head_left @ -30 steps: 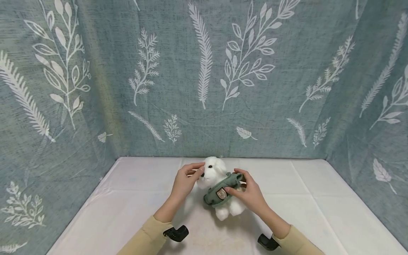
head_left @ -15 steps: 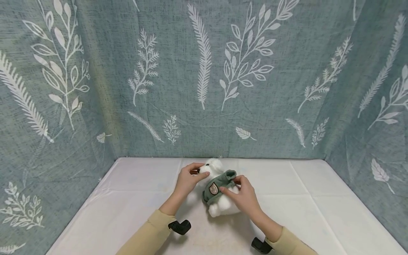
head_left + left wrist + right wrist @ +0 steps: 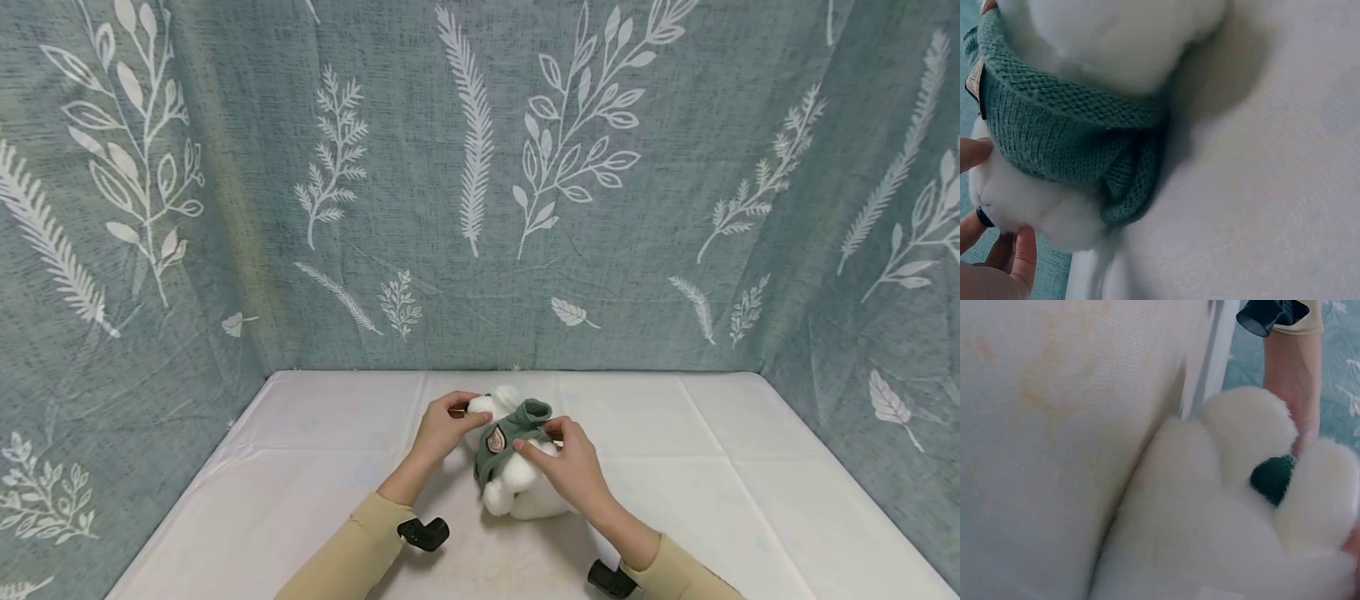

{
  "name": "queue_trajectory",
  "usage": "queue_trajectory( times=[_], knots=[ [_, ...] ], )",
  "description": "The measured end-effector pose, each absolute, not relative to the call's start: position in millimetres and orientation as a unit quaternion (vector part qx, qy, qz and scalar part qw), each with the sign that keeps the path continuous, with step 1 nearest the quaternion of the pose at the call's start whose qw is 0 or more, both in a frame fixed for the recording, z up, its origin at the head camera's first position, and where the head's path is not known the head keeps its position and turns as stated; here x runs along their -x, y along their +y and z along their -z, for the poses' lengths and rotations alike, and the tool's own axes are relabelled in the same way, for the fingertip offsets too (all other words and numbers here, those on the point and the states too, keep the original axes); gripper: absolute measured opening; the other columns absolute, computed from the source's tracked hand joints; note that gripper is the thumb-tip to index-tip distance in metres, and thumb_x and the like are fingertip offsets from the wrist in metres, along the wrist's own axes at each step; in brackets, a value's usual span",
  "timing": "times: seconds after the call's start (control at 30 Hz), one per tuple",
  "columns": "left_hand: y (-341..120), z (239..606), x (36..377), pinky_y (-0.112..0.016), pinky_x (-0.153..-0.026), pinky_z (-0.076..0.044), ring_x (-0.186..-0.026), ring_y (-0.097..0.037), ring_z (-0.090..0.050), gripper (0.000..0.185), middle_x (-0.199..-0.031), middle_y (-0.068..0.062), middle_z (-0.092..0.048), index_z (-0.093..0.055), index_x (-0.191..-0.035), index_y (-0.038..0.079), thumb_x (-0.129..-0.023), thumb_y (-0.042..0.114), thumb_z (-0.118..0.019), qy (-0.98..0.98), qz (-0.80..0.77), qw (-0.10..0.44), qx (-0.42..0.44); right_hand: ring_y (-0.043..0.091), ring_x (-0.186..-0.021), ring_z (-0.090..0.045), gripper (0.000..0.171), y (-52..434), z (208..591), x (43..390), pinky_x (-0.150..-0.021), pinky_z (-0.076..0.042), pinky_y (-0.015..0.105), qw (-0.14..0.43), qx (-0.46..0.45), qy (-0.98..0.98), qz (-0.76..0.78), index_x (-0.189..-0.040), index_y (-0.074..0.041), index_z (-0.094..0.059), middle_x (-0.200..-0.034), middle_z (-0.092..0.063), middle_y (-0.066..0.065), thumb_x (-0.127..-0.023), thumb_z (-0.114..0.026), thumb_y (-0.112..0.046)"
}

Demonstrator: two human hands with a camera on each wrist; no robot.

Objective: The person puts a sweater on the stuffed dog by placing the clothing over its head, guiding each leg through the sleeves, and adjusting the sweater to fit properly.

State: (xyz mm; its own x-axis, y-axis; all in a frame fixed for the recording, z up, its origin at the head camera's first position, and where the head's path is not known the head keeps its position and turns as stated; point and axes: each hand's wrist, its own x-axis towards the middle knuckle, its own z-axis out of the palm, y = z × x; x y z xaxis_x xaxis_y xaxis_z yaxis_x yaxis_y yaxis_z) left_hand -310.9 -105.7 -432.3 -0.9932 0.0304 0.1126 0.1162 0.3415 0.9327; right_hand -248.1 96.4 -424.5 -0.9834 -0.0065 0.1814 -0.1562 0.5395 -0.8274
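A white plush dog (image 3: 519,477) lies tilted on the table, wearing a green knitted sweater (image 3: 517,427) with a shield-shaped badge (image 3: 496,439). My left hand (image 3: 441,432) holds the head at the muzzle, thumb on the near side. In the left wrist view its fingers (image 3: 1025,253) are around the muzzle by the dark nose (image 3: 985,217). My right hand (image 3: 577,465) grips the sweater and body, thumb near the badge, fingertips behind the sweater's edge. The right wrist view shows mostly the white fur body (image 3: 1197,519) and a bit of green knit (image 3: 1274,479).
A white cloth covers the table (image 3: 690,500). Blue-green curtains (image 3: 420,208) with white leaf prints hang behind and at both sides. Black wrist cameras (image 3: 423,534) sit at both cuffs, close over the tabletop.
The plush dog has been turned and tipped, its head lower and facing further away, its legs swung left. My right hand has moved slightly left and down, still gripping the sweater.
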Motion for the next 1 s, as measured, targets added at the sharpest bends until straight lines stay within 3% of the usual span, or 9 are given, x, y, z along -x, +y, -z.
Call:
queue_trajectory(
  times=[0.37,0.53,0.67,0.8,0.9,1.0],
  knots=[
    [-104.4,433.5,312.6,-0.041,-0.086,-0.049,-0.100,-0.024,-0.059,0.039,-0.112,-0.009,-0.065,-0.066,-0.117,0.011,-0.082,0.025,-0.074,-0.819,0.571,0.040,0.039,0.027,-0.112,-0.057,0.056,99.8,422.7,253.3,-0.093,-0.048,0.043,0.068,-0.044,-0.869,-0.489,-0.114,-0.005,-0.057,-0.118,-0.060,0.011,-0.082,-0.070,-0.048],
    [-100.8,430.7,303.5,-0.037,-0.081,-0.048,-0.099,-0.026,-0.056,0.042,-0.113,-0.011,-0.060,-0.064,-0.118,0.009,-0.081,0.027,-0.075,-0.825,0.547,0.128,0.057,0.028,-0.114,-0.058,0.054,107.3,415.5,251.2,-0.094,-0.049,0.040,0.064,-0.044,-0.857,-0.509,-0.120,-0.005,-0.059,-0.120,-0.062,0.010,-0.083,-0.070,-0.043],
    [-97.3,421.0,290.0,-0.030,-0.074,-0.047,-0.089,-0.022,-0.057,0.031,-0.100,-0.007,-0.062,-0.067,-0.106,0.010,-0.080,0.024,-0.077,-0.811,0.544,0.186,0.108,0.024,-0.109,-0.060,0.043,118.0,406.6,245.7,-0.090,-0.051,0.036,0.075,-0.038,-0.849,-0.521,-0.117,-0.010,-0.063,-0.117,-0.064,0.007,-0.085,-0.071,-0.037],
    [-94.2,411.2,274.4,-0.024,-0.066,-0.048,-0.077,-0.015,-0.059,0.018,-0.084,-0.001,-0.065,-0.069,-0.091,0.013,-0.079,0.024,-0.077,-0.808,0.545,0.132,0.180,0.016,-0.091,-0.065,0.029,129.7,396.0,237.4,-0.079,-0.054,0.028,0.060,-0.035,-0.833,-0.548,-0.106,-0.010,-0.068,-0.101,-0.069,0.004,-0.086,-0.070,-0.031],
    [-91.3,410.4,267.6,-0.022,-0.063,-0.048,-0.072,-0.010,-0.059,0.014,-0.079,0.000,-0.066,-0.070,-0.087,0.013,-0.080,0.023,-0.077,-0.816,0.530,0.077,0.218,0.014,-0.080,-0.067,0.028,135.9,390.2,231.8,-0.072,-0.056,0.026,-0.013,-0.051,-0.803,-0.593,-0.104,-0.003,-0.068,-0.091,-0.071,0.006,-0.089,-0.067,-0.026],
    [-88.1,414.1,266.0,-0.021,-0.062,-0.048,-0.069,-0.007,-0.058,0.010,-0.076,0.001,-0.066,-0.070,-0.086,0.012,-0.081,0.020,-0.075,-0.826,0.513,0.056,0.229,0.016,-0.081,-0.070,0.035,138.9,388.3,228.8,-0.073,-0.057,0.028,-0.096,-0.068,-0.769,-0.628,-0.110,0.005,-0.064,-0.092,-0.071,0.009,-0.091,-0.064,-0.024]
  ],
)
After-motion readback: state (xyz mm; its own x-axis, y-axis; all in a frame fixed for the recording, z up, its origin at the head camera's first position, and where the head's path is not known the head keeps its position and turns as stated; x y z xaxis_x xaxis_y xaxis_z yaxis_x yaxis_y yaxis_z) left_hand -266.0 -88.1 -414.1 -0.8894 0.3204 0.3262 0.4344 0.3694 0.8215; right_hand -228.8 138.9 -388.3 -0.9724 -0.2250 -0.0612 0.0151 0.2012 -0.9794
